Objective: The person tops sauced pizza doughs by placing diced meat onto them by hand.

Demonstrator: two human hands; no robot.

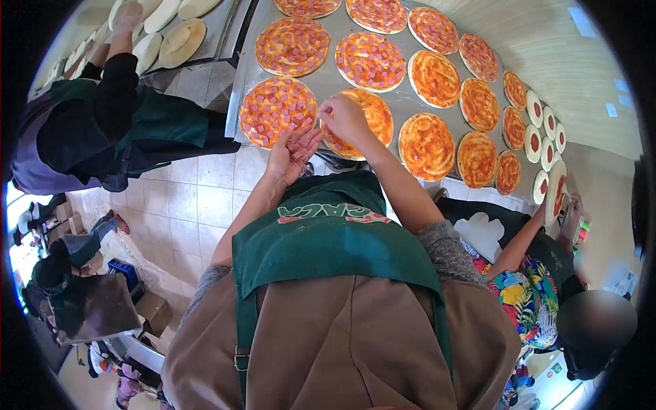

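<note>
My left hand (295, 154) is turned palm up, fingers extended and slightly cupped, at the near edge of a pizza (277, 109) scattered with pink ham cubes. No held item can be made out on its palm. Beside it, my right hand (344, 117) has its fingers bent together over a sauced pizza (376, 119); whatever they pinch is too small to see. That pizza is partly covered by the hand. To its right lies another pizza (426, 147) with orange-red sauce and no ham cubes.
Several pizzas, some ham-topped like this one (370, 60), cover the metal table (328, 82). Farther right are pale dough rounds with sauce spots (534, 139). A co-worker in a floral shirt (529, 301) handles one there. Another co-worker (102, 130) stands left, by plain dough rounds (183, 42).
</note>
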